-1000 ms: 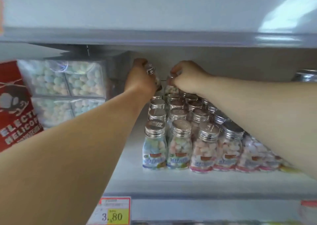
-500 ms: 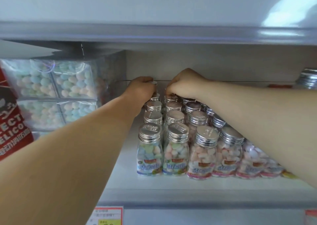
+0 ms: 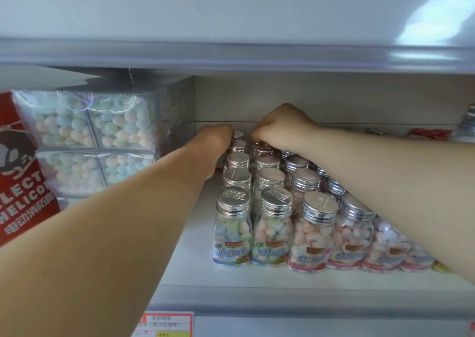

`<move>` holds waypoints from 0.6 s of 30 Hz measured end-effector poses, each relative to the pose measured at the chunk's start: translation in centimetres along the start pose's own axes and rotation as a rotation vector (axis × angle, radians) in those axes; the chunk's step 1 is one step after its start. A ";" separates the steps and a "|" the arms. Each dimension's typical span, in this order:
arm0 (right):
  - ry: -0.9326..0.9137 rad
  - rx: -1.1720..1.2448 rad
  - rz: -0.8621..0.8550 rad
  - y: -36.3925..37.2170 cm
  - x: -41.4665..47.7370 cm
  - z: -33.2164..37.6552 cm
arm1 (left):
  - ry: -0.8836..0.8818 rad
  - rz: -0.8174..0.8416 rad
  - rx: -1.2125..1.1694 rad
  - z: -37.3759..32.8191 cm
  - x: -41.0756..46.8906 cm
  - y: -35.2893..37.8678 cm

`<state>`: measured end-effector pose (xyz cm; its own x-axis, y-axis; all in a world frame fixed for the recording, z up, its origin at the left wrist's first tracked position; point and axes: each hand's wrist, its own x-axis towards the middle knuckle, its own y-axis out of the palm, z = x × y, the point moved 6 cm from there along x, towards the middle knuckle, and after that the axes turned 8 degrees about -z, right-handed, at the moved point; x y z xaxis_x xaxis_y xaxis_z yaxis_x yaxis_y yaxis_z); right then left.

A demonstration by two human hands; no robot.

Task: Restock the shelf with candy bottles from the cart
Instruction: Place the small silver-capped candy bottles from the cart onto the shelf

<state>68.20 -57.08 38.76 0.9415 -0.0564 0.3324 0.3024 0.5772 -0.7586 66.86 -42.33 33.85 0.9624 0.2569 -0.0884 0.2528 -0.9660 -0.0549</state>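
From the head camera, both forearms reach deep into a white shelf (image 3: 231, 279), and the far ends of the bottle rows are the hardest part to read. The left hand (image 3: 213, 144) is curled at the back of the leftmost row, its fingers folded away behind the knuckles; whether they hold a bottle cannot be told. The right hand (image 3: 282, 128) is bunched over the back of the second row, fingertips down on a cap, and its grip is equally hidden. The right forearm covers the rows furthest right of the front-left bottle (image 3: 232, 230), so only slivers of those bottles show.

The candy bottles (image 3: 272, 208) stand upright in tight rows running back from the shelf's front edge. Each is small and clear, with a ribbed silver screw cap, and is filled with pastel tablets. The two leftmost front bottles carry blue-banded labels, and those to their right carry pink-banded ones (image 3: 312, 236); the label lettering is too blurred to read.

Left of the front-left bottle, beyond the left forearm, sit stacked clear boxes (image 3: 95, 120) of pastel candy balls. Further left a red carton (image 3: 23, 182) is cut off by the frame, showing "LECT" and "HELICO" over white characters. Below the front-left bottle, on the shelf's front edge, a red-bordered price tag (image 3: 167, 324) is cropped, its print illegible.
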 end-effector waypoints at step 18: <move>-0.007 0.048 -0.018 0.4 0.7 -0.8 | -0.066 -0.033 0.085 0.3 0.1 0.0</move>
<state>69.10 -57.47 38.24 0.9348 -0.0617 0.3498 0.3118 0.6146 -0.7246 66.94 -42.32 33.52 0.9443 0.2929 -0.1501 0.2724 -0.9515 -0.1430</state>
